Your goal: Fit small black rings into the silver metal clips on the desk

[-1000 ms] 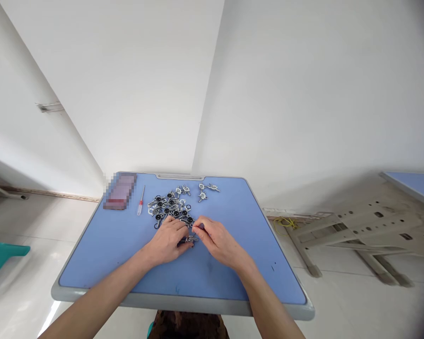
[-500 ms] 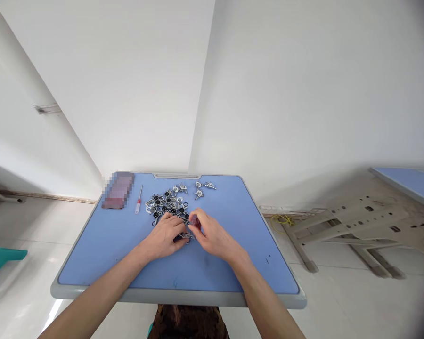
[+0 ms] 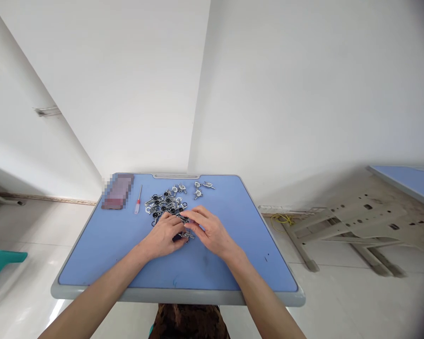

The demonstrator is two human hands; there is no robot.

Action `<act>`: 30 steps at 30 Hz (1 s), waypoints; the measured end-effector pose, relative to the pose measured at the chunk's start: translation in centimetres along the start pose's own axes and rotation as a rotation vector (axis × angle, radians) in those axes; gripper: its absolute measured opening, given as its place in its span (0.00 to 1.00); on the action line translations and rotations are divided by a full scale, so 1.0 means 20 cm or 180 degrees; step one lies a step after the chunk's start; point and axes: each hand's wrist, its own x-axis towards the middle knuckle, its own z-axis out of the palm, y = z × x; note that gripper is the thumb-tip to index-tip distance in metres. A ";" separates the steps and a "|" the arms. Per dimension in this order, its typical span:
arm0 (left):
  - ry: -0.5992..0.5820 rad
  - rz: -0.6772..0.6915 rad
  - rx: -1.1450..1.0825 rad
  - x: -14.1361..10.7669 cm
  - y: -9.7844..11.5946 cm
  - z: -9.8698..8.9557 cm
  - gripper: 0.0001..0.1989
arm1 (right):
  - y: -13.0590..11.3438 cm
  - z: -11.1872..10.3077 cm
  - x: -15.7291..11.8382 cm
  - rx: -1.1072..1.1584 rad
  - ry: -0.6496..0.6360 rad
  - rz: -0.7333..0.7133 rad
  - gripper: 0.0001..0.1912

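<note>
My left hand (image 3: 166,236) rests on the blue desk at the near edge of a pile of small metal parts with black round pieces (image 3: 163,201). Its fingers are closed around a small silver metal part (image 3: 188,235) that pokes out past the thumb and fingertips. My right hand (image 3: 209,231) comes in from the right with thumb and index finger brought close together at the pile's right edge, just above that part. Whatever sits between those fingertips is too small and too covered to make out.
A small screwdriver with a clear and red handle (image 3: 137,203) lies left of the pile. Farther left is a blurred-out dark reddish flat object (image 3: 117,192). Several silver metal parts (image 3: 198,193) lie apart at the back. The desk (image 3: 243,254) has a grey raised rim; walls stand behind.
My right hand has shifted slightly left toward the left fingertips. The reddish translucent thing seen in its fingers before no longer shows. My left hand has stayed in place.
</note>
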 end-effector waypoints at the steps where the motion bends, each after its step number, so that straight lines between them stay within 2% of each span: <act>1: 0.0006 -0.0003 -0.0005 0.00 0.00 0.00 0.04 | 0.00 0.01 0.00 0.0046 0.0070 0.0041 0.15; 5: -0.0047 0.0001 -0.0011 0.00 0.00 0.00 0.04 | 0.00 0.02 -0.01 0.0350 0.0320 0.0405 0.13; 7: -0.0089 -0.0010 -0.0014 0.00 0.00 -0.01 0.04 | 0.00 0.01 -0.01 0.0420 0.0316 0.0495 0.11; 9: -0.0091 -0.0021 -0.0035 0.00 0.00 -0.01 0.04 | -0.01 0.00 -0.01 0.0514 0.0135 0.0417 0.10; 13: -0.0034 0.0010 -0.0106 0.00 0.00 -0.01 0.03 | -0.02 -0.03 0.00 0.0925 -0.0246 0.0281 0.14; 17: -0.0071 0.0019 -0.0093 0.00 0.00 -0.01 0.02 | -0.02 -0.03 -0.01 0.0793 -0.0099 0.0430 0.14; 25: -0.0079 0.0025 -0.0023 0.00 0.00 -0.01 0.03 | 0.01 0.00 0.00 0.0483 0.0297 0.0182 0.11; 30: -0.0072 0.0034 -0.0058 0.00 0.00 -0.01 0.02 | 0.00 -0.03 0.00 0.0841 0.0035 0.0093 0.15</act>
